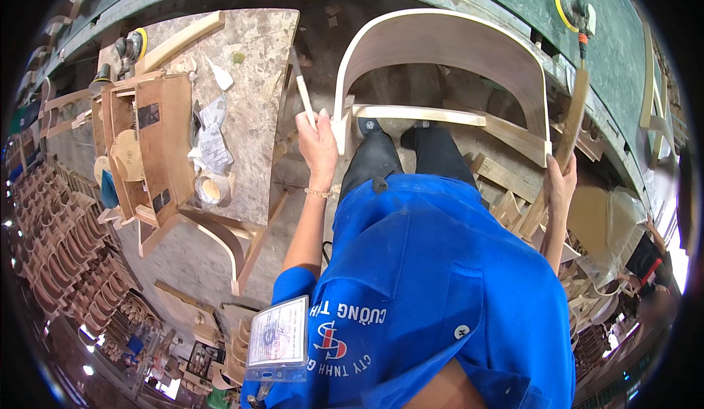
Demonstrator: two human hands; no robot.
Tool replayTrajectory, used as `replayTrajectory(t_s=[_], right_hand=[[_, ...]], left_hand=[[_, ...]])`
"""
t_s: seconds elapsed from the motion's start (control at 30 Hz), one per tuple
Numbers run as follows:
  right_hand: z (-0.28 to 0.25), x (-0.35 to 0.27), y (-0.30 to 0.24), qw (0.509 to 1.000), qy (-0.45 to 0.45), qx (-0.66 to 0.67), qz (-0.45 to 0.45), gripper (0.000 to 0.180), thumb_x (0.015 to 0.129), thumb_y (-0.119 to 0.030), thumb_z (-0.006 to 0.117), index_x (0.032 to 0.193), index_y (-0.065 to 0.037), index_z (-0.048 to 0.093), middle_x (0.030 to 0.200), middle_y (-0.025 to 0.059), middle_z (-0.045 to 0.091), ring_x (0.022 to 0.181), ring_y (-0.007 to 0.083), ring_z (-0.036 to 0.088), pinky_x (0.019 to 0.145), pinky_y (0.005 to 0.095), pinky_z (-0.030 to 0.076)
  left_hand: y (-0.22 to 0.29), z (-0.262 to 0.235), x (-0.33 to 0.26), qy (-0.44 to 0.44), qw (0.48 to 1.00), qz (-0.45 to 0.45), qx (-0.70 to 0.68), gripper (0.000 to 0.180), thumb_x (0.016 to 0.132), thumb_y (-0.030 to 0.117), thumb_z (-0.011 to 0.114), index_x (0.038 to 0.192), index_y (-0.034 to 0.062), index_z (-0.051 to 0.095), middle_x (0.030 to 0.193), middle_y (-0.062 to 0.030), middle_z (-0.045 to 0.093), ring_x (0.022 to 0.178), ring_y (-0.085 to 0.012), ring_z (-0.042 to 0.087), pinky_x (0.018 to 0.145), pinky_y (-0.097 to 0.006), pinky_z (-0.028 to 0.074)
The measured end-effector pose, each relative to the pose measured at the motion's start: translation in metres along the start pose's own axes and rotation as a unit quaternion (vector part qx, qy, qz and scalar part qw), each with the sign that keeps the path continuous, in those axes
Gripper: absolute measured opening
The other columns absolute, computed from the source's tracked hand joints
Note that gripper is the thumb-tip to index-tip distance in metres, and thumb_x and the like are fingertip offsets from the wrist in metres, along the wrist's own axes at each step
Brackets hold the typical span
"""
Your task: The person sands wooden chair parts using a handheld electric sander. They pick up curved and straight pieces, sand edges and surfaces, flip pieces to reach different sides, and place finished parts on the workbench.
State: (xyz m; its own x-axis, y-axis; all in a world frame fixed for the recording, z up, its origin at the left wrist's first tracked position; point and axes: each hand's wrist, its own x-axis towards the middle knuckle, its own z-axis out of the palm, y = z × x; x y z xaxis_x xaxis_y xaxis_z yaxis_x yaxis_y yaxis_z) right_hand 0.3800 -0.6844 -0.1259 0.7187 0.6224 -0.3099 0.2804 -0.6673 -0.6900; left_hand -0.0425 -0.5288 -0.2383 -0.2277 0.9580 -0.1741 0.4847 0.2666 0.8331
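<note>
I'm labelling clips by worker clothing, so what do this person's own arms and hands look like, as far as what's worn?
The left hand and right hand are ungloved. A thin, gold-toned bracelet circles the left wrist; none shows on the right. The blue left sleeve ends near the elbow; the right sleeve's edge is hard to make out.

White lettering runs along both sides of a red-and-white emblem [331, 341] on the blue shirt [440, 262]. The badge [279, 336] carries fine print, too small to make out, and a reddish stamp. A round tan disc [128, 156] bears a short letter-and-number mark.
</note>
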Motion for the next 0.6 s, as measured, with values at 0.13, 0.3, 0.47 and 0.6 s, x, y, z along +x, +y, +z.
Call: replayTrajectory(t_s=[0.13,0.3,0.47,0.6], right_hand=[[-0.035,0.021,0.047,0.997,0.06,0.014,0.047,0.044,0.082,-0.017,0.066,0.12,-0.001,0.052,0.106,0.0066,0.06,0.081,0.0127,0.056,0.073,0.0284,0.046],[-0.047,0.041,0.1,0.997,-0.02,0.036,0.06,0.042,0.081,-0.02,0.063,0.12,-0.005,0.053,0.098,0.0047,0.06,0.074,0.0099,0.053,0.066,0.0266,0.046],[-0.023,0.038,0.097,0.968,-0.092,0.207,0.106,0.035,0.078,-0.016,0.062,0.109,-0.005,0.05,0.083,0.0031,0.054,0.058,0.009,0.052,0.048,0.0228,0.044],[-0.019,0.019,0.101,0.941,-0.115,0.287,0.137,0.045,0.08,-0.02,0.063,0.116,-0.001,0.046,0.097,0.0102,0.056,0.065,0.0167,0.062,0.048,0.0259,0.05]], left_hand=[[-0.001,0.0,-0.011,0.074,0.997,-0.013,0.006,0.029,0.091,0.03,0.062,0.094,0.0036,0.049,0.074,-0.0064,0.05,0.063,-0.0188,0.048,0.061,-0.035,0.042],[0.007,0.017,-0.021,0.093,0.994,0.017,0.056,0.03,0.086,0.023,0.069,0.096,0.0037,0.048,0.079,-0.0048,0.05,0.068,-0.0148,0.049,0.061,-0.033,0.044],[-0.002,0.016,-0.004,0.132,0.986,0.066,0.076,0.026,0.09,0.026,0.063,0.086,0.0048,0.049,0.07,-0.0051,0.049,0.061,-0.0157,0.046,0.055,-0.033,0.039],[0.0,0.012,0.03,0.134,0.981,0.098,0.097,0.032,0.093,0.034,0.058,0.089,0.0036,0.05,0.074,-0.0092,0.056,0.066,-0.0215,0.053,0.061,-0.037,0.043]])
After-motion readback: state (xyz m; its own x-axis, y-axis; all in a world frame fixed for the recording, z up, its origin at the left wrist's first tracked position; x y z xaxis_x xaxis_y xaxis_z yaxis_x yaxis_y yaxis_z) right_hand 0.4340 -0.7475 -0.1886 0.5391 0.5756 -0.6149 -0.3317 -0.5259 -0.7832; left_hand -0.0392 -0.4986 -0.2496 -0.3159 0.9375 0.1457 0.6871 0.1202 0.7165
